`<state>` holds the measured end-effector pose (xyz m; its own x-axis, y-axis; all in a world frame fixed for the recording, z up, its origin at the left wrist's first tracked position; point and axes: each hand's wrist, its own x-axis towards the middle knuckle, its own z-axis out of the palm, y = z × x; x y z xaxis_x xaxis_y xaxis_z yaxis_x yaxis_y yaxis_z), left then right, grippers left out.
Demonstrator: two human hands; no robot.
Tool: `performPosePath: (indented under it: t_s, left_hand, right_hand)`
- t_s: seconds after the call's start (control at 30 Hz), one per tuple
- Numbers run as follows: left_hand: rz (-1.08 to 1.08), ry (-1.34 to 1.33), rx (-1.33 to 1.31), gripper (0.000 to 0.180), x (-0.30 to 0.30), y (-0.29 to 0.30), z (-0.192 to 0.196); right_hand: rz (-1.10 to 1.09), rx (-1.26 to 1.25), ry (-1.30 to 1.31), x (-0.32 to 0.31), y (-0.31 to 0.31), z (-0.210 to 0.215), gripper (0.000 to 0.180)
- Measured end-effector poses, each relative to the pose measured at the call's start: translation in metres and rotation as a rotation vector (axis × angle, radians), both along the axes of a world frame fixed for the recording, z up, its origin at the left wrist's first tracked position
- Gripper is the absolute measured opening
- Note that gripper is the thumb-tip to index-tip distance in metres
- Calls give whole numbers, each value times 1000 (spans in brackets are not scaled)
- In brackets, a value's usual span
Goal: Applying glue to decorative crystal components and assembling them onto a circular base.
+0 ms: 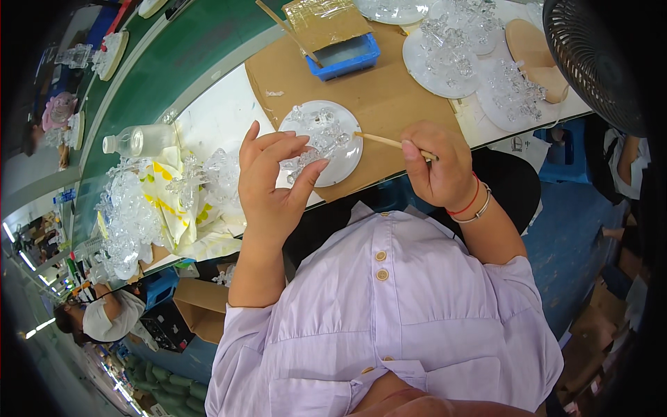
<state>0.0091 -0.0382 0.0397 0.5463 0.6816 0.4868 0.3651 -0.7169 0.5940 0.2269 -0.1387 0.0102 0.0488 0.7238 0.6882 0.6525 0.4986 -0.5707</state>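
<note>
Lilac shirt (389, 299) close under the lens, wooden stick (381, 140) at a white plate (344, 168)

Beyond your shirt, both hands are over the worktop (226, 104). Your right hand (441, 163) is wrapped round the stick near its thicker end, and the far tip points at the plate's right rim; whether it touches is unclear. Your left hand (267, 181) is at the plate's left side, thumb and fingers curved with a gap between the tips. You can't tell whether it has hold of a clear piece. The plate lies on brown cardboard (385, 104), bearing a cluster of clear pieces (323, 128), with a blue tray (351, 67) farther off.

If the stick dips or slips, it could push pieces out of line. The plate sits near the worktop's near edge, so a bump from your fingers could tip something over it. A wide sweep of your left arm might catch the heap of clear parts (128, 215).

Your left hand hides part of the plate, and see-through pieces blend together, so their joints are hard to read. A sheet partly covers the tray; the fan (601, 62) is cut off at the right.
</note>
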Motion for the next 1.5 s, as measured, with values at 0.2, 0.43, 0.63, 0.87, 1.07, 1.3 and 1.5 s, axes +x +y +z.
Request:
performPosePath:
  t_s: [0.2,0.43,0.63,0.87,1.07,1.3,1.5]
  left_hand:
    - [-193,104,-55,29,-11,11,12]
    - [-283,150,-100,26,-11,19,15]
    - [-281,163,-61,25,-9,19,16]
    - [-93,142,-31,24,0,4,9]
    - [40,105,63,28,25,-3,5]
    - [16,83,7,28,35,3,4]
    - [-61,39,-49,33,29,8,5]
  right_hand:
    - [31,-14,-33,-2,-6,3,13]
    - [31,15,3,-4,-8,4,13]
    - [43,12,-43,-7,-11,5,13]
    - [-46,36,98,15,-1,26,4]
    - [-328,125,-14,28,55,46,6]
    - [-363,124,-156,32,100,23,10]
    - [-365,104,-148,33,89,32,9]
